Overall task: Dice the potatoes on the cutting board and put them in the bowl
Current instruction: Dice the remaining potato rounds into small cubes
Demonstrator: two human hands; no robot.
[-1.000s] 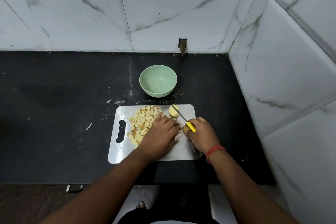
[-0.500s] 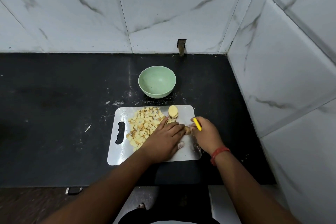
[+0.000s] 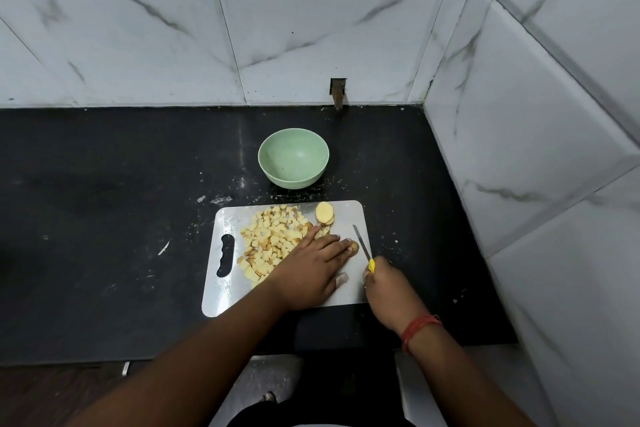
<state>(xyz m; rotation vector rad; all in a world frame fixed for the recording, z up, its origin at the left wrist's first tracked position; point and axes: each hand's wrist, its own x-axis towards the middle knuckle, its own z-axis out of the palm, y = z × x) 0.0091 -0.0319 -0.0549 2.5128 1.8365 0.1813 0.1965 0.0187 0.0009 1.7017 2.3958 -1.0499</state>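
The right hand (image 3: 388,284) has its grip closed round the yellow handle of a knife (image 3: 362,247). The blade points up and slightly left, away from the person, and its tip hangs over the right part of the cutting board (image 3: 221,291), clear of any potato.

The piece to be cut next, a small potato end (image 3: 354,247) with skin showing, lies just left of the blade. The left hand (image 3: 311,270) lies flat over the board with fingers extended, fingertips on that piece; this grip is not clenched, it presses. The piece is too far covered to read its long axis. In my judgement the coming cut turns on one relation: the blade stands to the right of the piece and near the fingertips, so it must travel leftward and down, and those fingers are the hazard.

Further out, a few round potato slices (image 3: 325,213) lie stacked near the board's far edge, beyond the fingertips. A pile of diced potato (image 3: 273,239) covers the middle and left of the board, partly under the left hand.

The green bowl (image 3: 293,139) stands on the counter (image 3: 104,218) just beyond the board's far edge. It holds nothing visible. Dicing looks mostly done; transfer to the bowl has not begun.
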